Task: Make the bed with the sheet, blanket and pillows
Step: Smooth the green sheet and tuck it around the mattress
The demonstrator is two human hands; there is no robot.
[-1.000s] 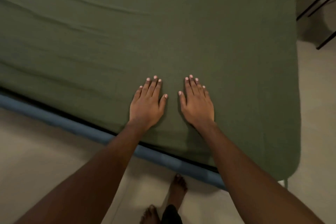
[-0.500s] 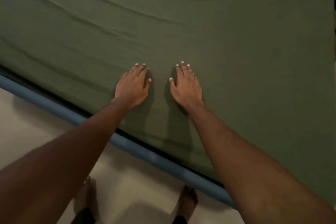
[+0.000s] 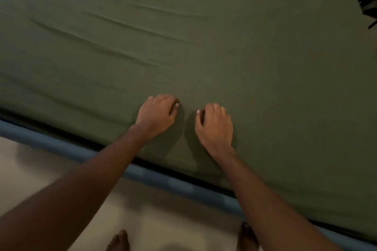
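Head view of green sheet (image 3: 244,57) spread out flat, long wrinkles at left. Close together near edge above blue rail (image 3: 163,183), left hand (image 3: 157,116) and right hand (image 3: 214,126), fingers curled into cloth; actual pinch not discernible. Probably positioned to draw slack toward edge and flatten those wrinkles.

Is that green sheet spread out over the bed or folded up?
Spread out: the sheet lies across all of the bed in view, with only a few shallow creases.
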